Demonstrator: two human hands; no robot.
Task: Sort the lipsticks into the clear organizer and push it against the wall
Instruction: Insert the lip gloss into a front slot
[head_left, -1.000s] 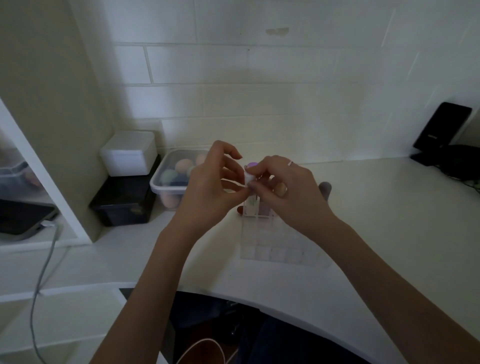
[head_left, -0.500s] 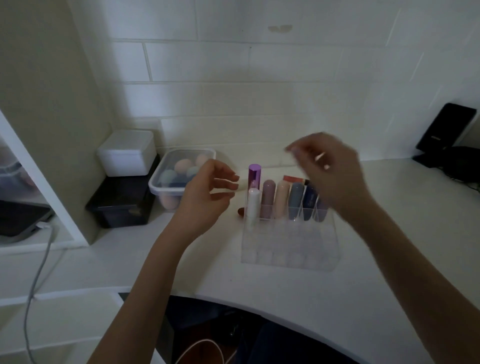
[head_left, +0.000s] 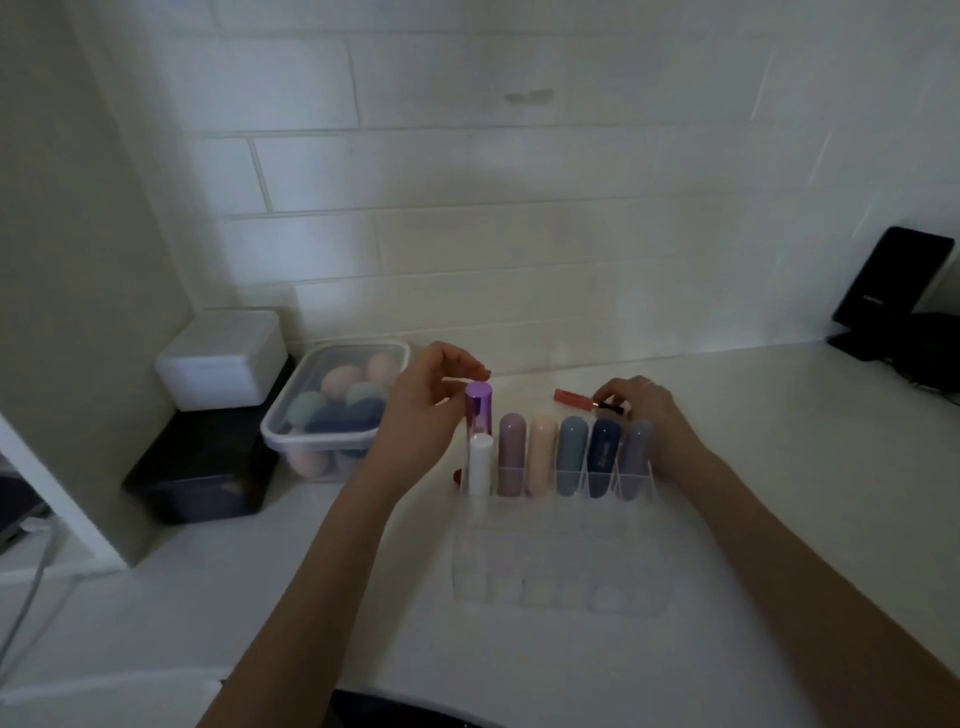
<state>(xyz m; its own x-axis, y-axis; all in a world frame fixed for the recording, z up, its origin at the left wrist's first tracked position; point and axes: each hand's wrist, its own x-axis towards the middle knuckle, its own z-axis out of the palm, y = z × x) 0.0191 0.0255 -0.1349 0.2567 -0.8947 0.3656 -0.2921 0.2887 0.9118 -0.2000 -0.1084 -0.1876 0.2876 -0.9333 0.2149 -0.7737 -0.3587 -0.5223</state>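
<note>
The clear plastic organizer (head_left: 558, 571) stands on a smooth matt counter (head_left: 779, 519) before glossy wall tiles (head_left: 467, 171).

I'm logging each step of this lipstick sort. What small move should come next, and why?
Probably lift the coral lip gloss that the right hand is pinching behind the clear organizer and stand it in a free slot: it lies flat on the counter, unsorted.

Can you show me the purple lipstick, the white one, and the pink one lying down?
purple lipstick (head_left: 478, 410): head view, on its shiny cap.
white lipstick (head_left: 480, 464): head view, middle of its body.
pink lip gloss (head_left: 573, 397): head view, on its pink tube, lying behind the organizer.
</note>
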